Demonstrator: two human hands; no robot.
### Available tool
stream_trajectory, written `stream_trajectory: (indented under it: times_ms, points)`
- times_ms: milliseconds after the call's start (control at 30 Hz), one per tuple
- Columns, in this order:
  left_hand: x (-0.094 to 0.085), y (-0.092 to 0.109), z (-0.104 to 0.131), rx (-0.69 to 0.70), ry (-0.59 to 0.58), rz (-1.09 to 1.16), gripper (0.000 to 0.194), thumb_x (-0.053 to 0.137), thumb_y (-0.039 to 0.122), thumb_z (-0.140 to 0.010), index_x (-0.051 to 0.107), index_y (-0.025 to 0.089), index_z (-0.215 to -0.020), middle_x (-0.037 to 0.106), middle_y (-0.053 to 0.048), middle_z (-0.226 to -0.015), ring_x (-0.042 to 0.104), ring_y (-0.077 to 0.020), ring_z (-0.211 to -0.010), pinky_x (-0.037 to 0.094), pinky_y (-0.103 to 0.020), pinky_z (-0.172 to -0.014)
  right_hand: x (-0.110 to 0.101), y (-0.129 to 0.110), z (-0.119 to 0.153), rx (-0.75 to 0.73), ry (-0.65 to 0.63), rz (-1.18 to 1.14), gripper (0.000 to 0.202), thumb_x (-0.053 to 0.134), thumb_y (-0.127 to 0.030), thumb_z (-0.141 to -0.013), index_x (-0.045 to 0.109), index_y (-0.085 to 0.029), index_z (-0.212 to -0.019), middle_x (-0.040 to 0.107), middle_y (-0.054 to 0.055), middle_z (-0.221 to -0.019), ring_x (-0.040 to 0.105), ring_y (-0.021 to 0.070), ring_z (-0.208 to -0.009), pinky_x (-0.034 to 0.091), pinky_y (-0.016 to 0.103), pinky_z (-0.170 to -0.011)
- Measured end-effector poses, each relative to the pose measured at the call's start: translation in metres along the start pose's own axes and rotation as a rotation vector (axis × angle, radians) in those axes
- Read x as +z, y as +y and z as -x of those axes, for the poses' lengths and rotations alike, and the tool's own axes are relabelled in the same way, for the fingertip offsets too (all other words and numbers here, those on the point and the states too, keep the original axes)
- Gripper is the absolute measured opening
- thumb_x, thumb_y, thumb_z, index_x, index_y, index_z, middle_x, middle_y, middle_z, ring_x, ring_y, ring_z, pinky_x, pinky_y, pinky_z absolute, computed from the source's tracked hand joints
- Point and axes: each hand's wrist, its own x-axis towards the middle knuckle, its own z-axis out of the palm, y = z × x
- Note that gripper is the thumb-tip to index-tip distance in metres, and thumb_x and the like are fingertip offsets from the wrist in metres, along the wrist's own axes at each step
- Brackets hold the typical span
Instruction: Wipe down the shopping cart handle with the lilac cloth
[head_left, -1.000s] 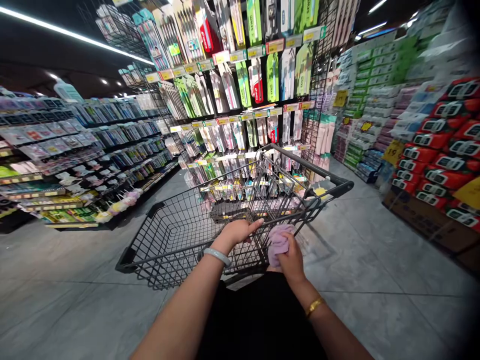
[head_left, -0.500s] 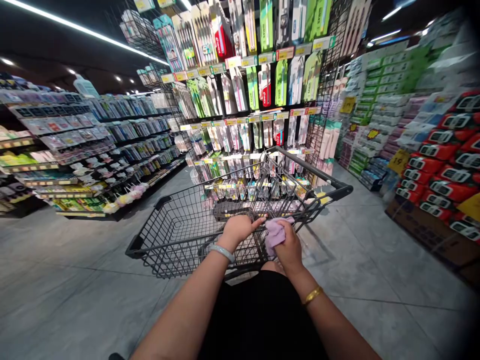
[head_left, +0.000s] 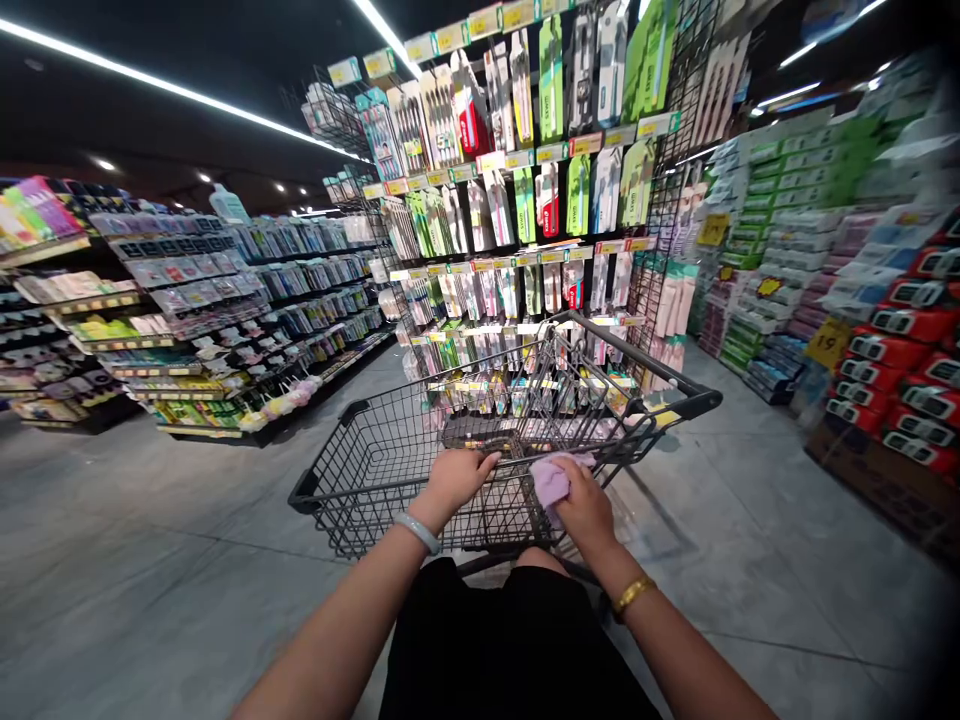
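A dark wire shopping cart (head_left: 420, 500) stands side-on before me, its handle end to the right and its basket showing no goods. My left hand (head_left: 454, 478), below a pale bangle, is closed over the cart's near top rim, with the thumb pointing right along it. Farther right, my right hand (head_left: 586, 508), with a gold bracelet at the wrist, grips a crumpled lilac cloth (head_left: 551, 482) against the same rim. The fingertips of that hand are partly hidden by the cloth.
Behind the cart rises a wire rack (head_left: 517, 262) hung with packaged toothbrushes. Stocked shelves (head_left: 202, 290) line the left. Red packages (head_left: 870, 375) and stacked goods stand at the right, on a grey tiled floor (head_left: 225, 600).
My left hand has slid left along the rim, farther from the cloth. The right hand still holds the cloth near the same spot. The view has shifted, so the cart and rack appear lower and farther right.
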Motion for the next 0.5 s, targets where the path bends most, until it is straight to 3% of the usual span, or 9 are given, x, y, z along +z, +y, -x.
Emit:
stream_trajectory:
  times_ms: [100,233,333,500]
  points:
    - [-0.003,-0.027,0.015,-0.023,-0.024,-0.045,0.081,0.009,0.071,-0.093,0.071,0.021,-0.081,0.072,-0.012,-0.083,0.067,-0.0280,-0.087,0.044,-0.037,-0.084,0.006,0.002,0.002,0.038,-0.011,-0.010,0.039,0.053,-0.018,-0.080,0.063,-0.027,-0.116,0.066,0.005,-0.113,0.063,0.0233,-0.101,0.050,0.033,-0.081]
    - [-0.002,-0.047,0.022,-0.105,-0.117,-0.002,0.079,0.012,0.074,-0.091,0.070,0.021,-0.086,0.072,-0.011,-0.089,0.067,-0.0277,-0.088,0.046,-0.034,-0.076,0.009,-0.011,-0.008,0.066,0.041,-0.043,0.041,0.055,-0.020,-0.079,0.061,-0.026,-0.119,0.065,0.005,-0.113,0.062,0.0232,-0.100,0.050,0.033,-0.082]
    - [0.002,-0.049,0.019,-0.120,-0.116,0.008,0.077,0.013,0.074,-0.091,0.069,0.022,-0.088,0.072,-0.011,-0.092,0.067,-0.0271,-0.090,0.047,-0.032,-0.073,0.015,-0.019,-0.010,0.064,0.015,-0.027,0.039,0.055,-0.021,-0.080,0.062,-0.026,-0.118,0.066,0.006,-0.112,0.062,0.0230,-0.099,0.049,0.033,-0.082]
    - [0.006,-0.043,0.014,-0.120,-0.123,-0.003,0.075,0.014,0.073,-0.092,0.068,0.022,-0.089,0.072,-0.009,-0.091,0.067,-0.0260,-0.088,0.047,-0.031,-0.073,0.026,-0.013,-0.005,0.099,-0.044,-0.094,0.037,0.052,-0.024,-0.080,0.064,-0.024,-0.116,0.066,0.006,-0.112,0.062,0.0224,-0.100,0.048,0.032,-0.084]
